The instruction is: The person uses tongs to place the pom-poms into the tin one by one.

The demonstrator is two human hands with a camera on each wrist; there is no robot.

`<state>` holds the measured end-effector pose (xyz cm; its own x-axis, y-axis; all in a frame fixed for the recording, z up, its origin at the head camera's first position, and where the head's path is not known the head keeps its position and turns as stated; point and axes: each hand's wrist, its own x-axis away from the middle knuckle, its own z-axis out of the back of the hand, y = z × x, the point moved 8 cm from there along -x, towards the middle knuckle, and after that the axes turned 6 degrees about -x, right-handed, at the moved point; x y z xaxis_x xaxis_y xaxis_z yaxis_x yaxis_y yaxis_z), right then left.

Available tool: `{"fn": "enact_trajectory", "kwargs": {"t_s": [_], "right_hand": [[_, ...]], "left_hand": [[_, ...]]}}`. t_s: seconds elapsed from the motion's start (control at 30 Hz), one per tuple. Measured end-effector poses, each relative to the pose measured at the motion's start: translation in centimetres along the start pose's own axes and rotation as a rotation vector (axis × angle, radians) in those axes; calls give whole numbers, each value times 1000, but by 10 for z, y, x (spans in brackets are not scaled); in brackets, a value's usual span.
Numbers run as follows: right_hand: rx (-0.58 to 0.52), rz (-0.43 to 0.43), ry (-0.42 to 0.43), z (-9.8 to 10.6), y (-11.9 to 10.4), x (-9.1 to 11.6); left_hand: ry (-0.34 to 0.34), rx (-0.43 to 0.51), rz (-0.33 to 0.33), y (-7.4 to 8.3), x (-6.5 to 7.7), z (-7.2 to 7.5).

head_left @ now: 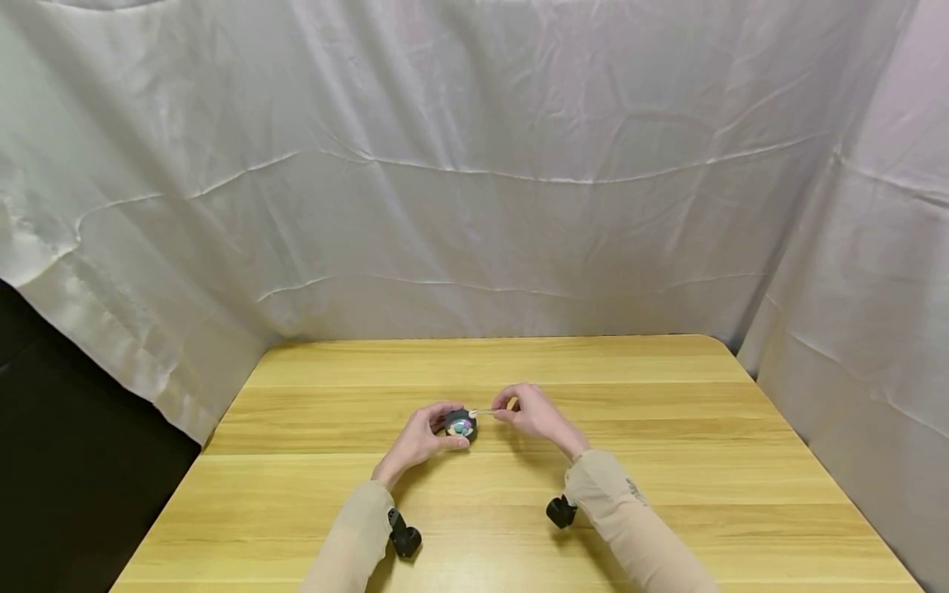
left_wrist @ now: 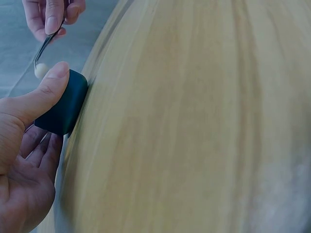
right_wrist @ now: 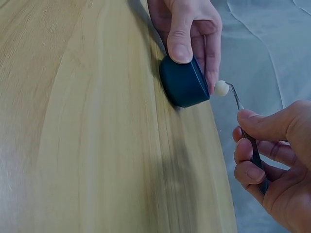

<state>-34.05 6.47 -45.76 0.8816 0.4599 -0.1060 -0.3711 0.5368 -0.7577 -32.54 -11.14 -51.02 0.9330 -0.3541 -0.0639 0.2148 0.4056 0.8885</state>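
Note:
My left hand (head_left: 418, 439) grips a small dark cup (right_wrist: 181, 85) from its side, thumb on the near wall and fingers on the far one. Several coloured pieces (head_left: 463, 427) show inside the cup in the head view; their kind is too small to tell. My right hand (head_left: 535, 413) pinches bent-tip metal tweezers (right_wrist: 254, 154) between thumb and fingers. At the tweezers' tip hangs a small white ball (right_wrist: 221, 88), close by the cup's rim. In the left wrist view the white ball (left_wrist: 41, 71) appears just beyond the left thumb.
Both hands work over the middle of a wooden table (head_left: 296, 511). Pale grey curtains (head_left: 474, 206) hang behind it and along the sides. A black wrist camera (head_left: 405, 539) sits at the left sleeve, another camera (head_left: 561, 511) at the right.

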Motion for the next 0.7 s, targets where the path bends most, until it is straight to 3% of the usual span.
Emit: {"fn": "enact_trajectory", "kwargs": {"t_s": [0.7], "right_hand": [[-1,4,-6,-9,-1,-8]], "left_hand": [[3,-27,-6,0,0,1]]}}
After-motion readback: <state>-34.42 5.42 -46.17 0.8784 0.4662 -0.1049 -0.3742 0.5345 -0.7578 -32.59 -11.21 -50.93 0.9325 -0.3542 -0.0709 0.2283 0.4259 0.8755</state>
